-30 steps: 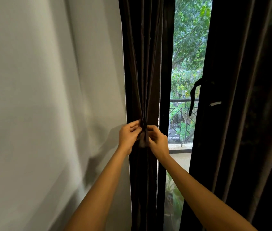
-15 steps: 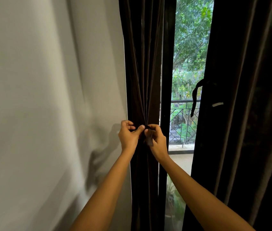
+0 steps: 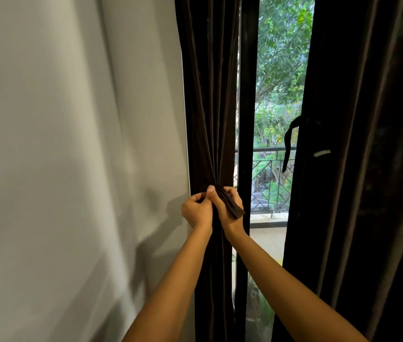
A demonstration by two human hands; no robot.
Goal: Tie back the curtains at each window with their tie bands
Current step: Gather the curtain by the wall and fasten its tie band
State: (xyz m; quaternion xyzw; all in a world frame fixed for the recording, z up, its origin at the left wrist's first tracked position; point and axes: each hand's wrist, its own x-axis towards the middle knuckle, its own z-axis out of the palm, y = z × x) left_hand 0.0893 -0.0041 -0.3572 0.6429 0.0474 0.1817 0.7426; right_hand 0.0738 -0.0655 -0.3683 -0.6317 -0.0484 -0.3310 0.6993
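Note:
A dark brown left curtain (image 3: 207,95) hangs gathered against the window frame, pinched in at waist height. A dark tie band (image 3: 230,203) wraps round it there, and its loose end lies over my right hand. My left hand (image 3: 196,211) and my right hand (image 3: 227,208) are pressed together at the gather, both with fingers curled on the band. The right curtain (image 3: 368,169) hangs loose on the right, with its own tie band (image 3: 289,141) dangling from its inner edge and a pale strip beside it.
A plain grey wall (image 3: 72,169) fills the left half. Between the curtains is a narrow glass strip (image 3: 274,95) showing trees and a balcony railing (image 3: 267,178). A dark window post (image 3: 247,95) stands right of the left curtain.
Both hands have dropped slightly and closed tighter together. The band's loose end has come over the back of my right hand, where before it was hidden between the hands.

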